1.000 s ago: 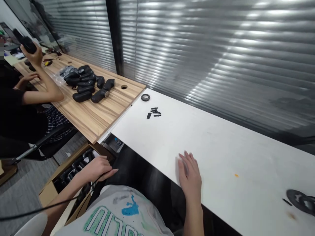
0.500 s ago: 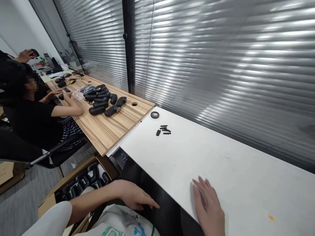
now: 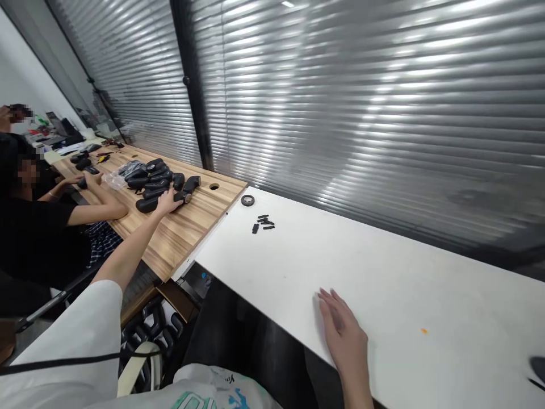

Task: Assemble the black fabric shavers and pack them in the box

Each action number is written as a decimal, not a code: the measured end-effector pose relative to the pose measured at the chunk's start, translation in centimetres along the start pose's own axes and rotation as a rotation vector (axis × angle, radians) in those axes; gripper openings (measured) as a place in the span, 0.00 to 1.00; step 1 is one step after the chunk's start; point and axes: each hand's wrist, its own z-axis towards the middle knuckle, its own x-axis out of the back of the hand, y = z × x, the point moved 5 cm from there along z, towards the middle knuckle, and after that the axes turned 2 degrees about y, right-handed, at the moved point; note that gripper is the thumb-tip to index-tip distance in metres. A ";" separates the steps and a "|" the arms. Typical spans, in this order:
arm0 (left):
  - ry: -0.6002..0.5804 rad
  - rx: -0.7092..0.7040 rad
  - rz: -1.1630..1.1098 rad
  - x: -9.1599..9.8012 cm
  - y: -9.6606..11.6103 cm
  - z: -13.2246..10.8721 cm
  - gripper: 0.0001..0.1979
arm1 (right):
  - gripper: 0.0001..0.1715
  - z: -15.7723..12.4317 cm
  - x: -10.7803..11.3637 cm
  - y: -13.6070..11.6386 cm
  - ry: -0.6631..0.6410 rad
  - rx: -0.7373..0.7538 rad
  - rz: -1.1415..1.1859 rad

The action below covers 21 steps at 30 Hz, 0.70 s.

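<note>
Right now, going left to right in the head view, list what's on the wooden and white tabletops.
black grip-shaped handles → round black ring → small black pieces → right hand → orange speck

A pale grey printed T-shirt [image 3: 213, 391] carries the only lettering in view: small dark characters near its upper edge, seemingly "Yo", followed by marks too blurred to read. Large green-outlined letters on the shirt's lower left are cut off by the frame. Nothing is legible on the matte black rubbery handles [image 3: 147, 205] beyond the shirt.
</note>
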 end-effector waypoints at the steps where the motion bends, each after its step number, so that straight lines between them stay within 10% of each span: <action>1: -0.004 0.026 -0.002 -0.5 -0.7 0.2 0.31 | 0.39 -0.1 0.0 0.2 0.002 -0.012 0.004; 7: 0.015 0.105 -0.119 -2.1 -2.7 -0.6 0.26 | 0.34 -0.5 -0.4 -0.8 0.007 0.010 0.042; 13: 0.025 0.177 -0.446 -2.5 -0.1 -5.4 0.28 | 0.32 -0.5 -0.7 -2.5 0.003 0.037 0.025; 21: -0.565 0.319 -1.063 -14.7 10.3 -17.3 0.21 | 0.33 -0.8 -0.7 -4.3 0.006 0.101 0.022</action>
